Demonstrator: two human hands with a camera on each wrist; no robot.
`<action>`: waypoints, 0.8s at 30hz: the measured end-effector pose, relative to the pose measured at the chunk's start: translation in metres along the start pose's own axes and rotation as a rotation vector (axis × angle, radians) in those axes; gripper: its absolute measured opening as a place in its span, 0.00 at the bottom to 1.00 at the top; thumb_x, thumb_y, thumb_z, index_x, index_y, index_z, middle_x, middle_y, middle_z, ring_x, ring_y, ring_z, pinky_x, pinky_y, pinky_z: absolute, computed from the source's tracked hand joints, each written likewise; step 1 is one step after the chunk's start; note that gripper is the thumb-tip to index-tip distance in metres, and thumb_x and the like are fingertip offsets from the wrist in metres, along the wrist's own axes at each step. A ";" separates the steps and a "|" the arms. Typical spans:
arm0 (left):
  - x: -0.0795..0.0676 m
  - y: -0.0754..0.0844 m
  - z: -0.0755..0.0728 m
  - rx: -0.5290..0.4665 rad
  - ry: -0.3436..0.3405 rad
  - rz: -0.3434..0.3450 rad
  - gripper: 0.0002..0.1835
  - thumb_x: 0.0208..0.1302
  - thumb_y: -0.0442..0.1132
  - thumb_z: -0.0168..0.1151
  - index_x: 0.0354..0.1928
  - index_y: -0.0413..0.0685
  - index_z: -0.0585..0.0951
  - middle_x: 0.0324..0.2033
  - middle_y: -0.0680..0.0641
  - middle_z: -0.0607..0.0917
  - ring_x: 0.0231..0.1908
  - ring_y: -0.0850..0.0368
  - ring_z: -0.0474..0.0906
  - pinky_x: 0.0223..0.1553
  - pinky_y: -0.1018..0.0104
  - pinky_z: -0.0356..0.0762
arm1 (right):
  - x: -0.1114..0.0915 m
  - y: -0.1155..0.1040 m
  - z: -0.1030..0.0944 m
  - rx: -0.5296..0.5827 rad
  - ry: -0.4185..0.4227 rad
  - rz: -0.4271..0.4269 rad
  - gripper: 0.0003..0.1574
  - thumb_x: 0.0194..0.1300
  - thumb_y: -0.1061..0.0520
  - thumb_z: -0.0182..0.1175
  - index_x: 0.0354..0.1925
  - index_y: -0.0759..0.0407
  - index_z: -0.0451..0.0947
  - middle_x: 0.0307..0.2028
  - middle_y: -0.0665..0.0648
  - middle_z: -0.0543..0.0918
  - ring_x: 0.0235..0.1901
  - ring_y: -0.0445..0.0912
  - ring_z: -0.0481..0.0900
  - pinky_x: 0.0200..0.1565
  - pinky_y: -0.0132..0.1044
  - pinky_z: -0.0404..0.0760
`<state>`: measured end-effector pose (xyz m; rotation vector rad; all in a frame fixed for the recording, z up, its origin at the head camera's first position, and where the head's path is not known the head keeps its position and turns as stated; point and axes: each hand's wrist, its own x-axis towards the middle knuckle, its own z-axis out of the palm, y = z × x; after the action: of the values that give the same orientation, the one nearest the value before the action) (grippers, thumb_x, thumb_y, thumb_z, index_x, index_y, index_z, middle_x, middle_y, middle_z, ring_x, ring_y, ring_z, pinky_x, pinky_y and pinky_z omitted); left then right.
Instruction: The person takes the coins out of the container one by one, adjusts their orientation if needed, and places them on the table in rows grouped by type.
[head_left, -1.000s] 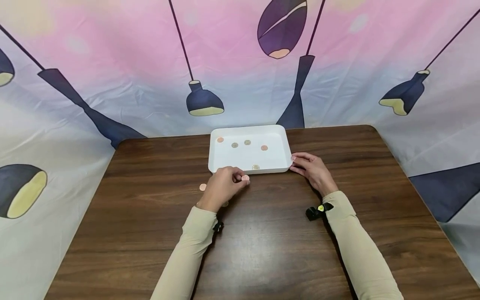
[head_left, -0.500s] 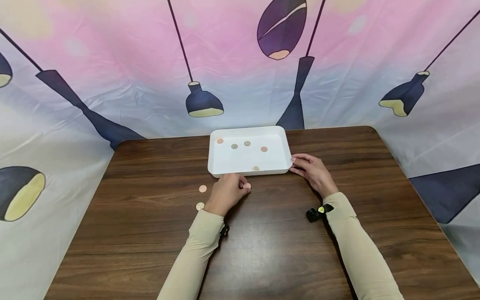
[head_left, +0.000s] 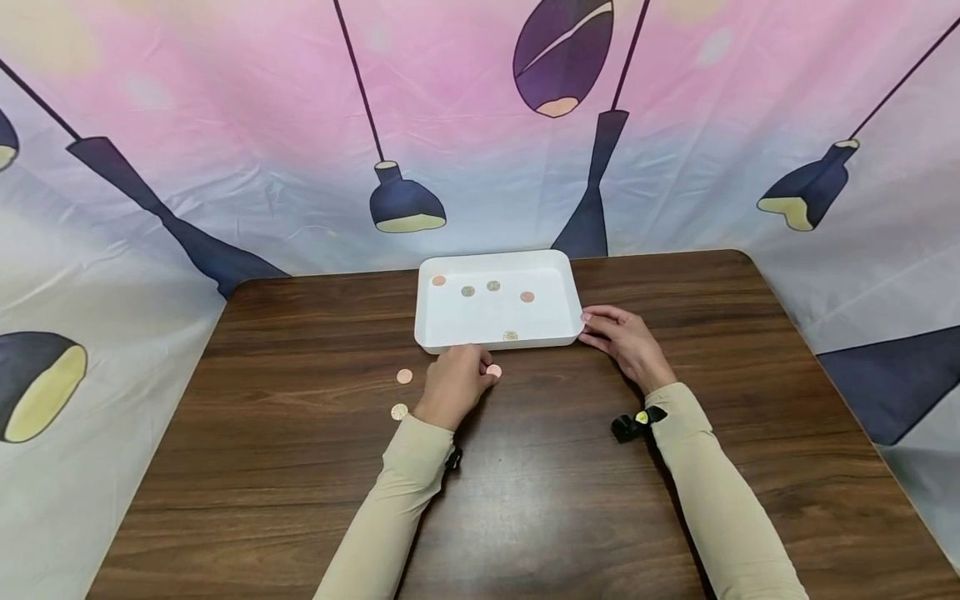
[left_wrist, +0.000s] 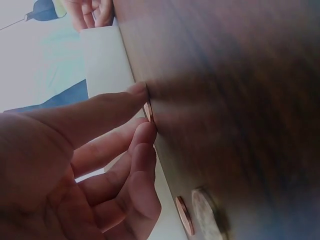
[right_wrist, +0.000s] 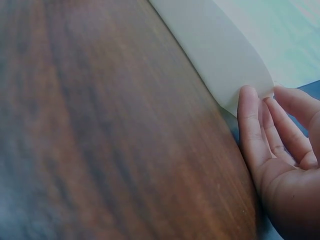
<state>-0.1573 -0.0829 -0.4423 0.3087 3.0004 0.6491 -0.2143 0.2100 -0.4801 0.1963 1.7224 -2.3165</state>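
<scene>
Just in front of the white tray (head_left: 480, 343), my left hand (head_left: 455, 385) pinches a copper coin (head_left: 493, 371) between thumb and finger. In the left wrist view the coin (left_wrist: 148, 111) stands on edge, low at the tabletop. My right hand (head_left: 628, 346) holds the tray's front right corner; its thumb lies along the tray wall (right_wrist: 215, 60) in the right wrist view. Inside the tray lie several coins, among them a copper one (head_left: 527, 297) and a duller one (head_left: 468, 292). Left of my left hand, a copper coin (head_left: 404, 377) and a pale gold coin (head_left: 399, 412) lie flat.
The dark wooden table (head_left: 555, 500) reaches back to a printed cloth (head_left: 300, 200) with lamp pictures. The tray stands close to the table's back edge, near the cloth. A black strap (head_left: 637, 423) is on my right wrist.
My left hand has come slightly nearer to me and lower, with the pinched coin. Its wrist shifted right, so the pale gold coin shows. My right hand stays at the tray corner.
</scene>
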 end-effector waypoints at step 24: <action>0.013 -0.054 -0.073 -0.441 0.073 0.053 0.15 0.82 0.41 0.56 0.54 0.41 0.88 0.43 0.39 0.90 0.39 0.48 0.84 0.34 0.62 0.77 | 0.001 -0.001 0.002 -0.010 0.005 0.004 0.18 0.77 0.64 0.61 0.61 0.70 0.75 0.44 0.53 0.85 0.41 0.42 0.86 0.51 0.33 0.86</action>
<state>-0.1868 -0.1576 -0.3985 0.3420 2.8122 1.3187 -0.2159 0.2082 -0.4791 0.2040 1.7343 -2.3066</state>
